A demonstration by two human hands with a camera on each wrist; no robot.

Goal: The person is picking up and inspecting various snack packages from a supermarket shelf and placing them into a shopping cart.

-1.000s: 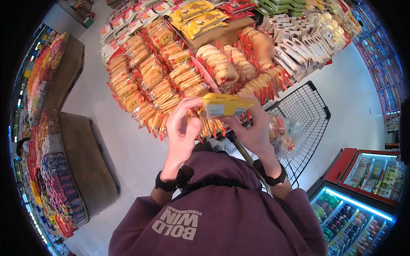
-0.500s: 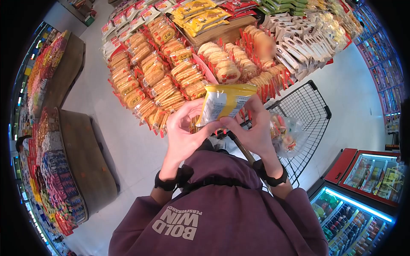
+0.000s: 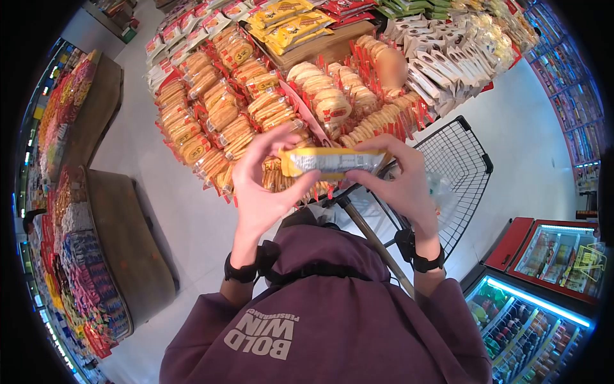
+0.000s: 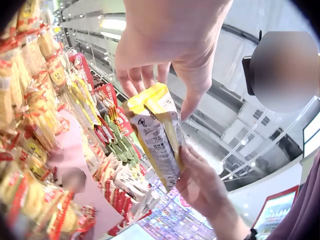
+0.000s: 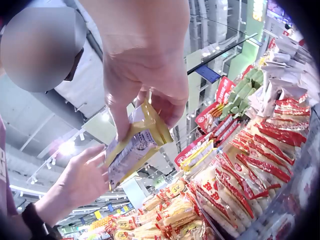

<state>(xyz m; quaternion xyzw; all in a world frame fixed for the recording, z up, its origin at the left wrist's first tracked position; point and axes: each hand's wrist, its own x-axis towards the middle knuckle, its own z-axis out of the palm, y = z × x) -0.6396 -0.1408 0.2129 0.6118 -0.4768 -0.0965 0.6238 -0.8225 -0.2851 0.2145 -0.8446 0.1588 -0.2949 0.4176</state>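
A yellow snack packet [image 3: 332, 163] with a silvery printed panel is held level in front of the chest, blurred in the head view. My right hand [image 3: 403, 182] pinches its right end, thumb against the near side and fingers over the far side. The left hand [image 3: 259, 182] is spread around the other end, thumb tip at the lower edge and fingers raised off it. In the left wrist view, the packet [image 4: 157, 132] has its yellow end between that hand's separated thumb and fingers. The right wrist view shows the packet [image 5: 137, 145] under the right thumb.
Just beyond the hands is a display heaped with wrapped crackers [image 3: 224, 109], with yellow packets [image 3: 291, 25] at its back. A black wire cart [image 3: 457, 166] holding a clear bag stands at the right. Glass-front fridges [image 3: 524, 326] are lower right, a snack counter [image 3: 128, 243] at left.
The packet has turned from its printed face showing broadly to a narrower, flatter view, and dropped slightly. My left hand has loosened and shifted left, fingers spreading; the right hand has moved right.
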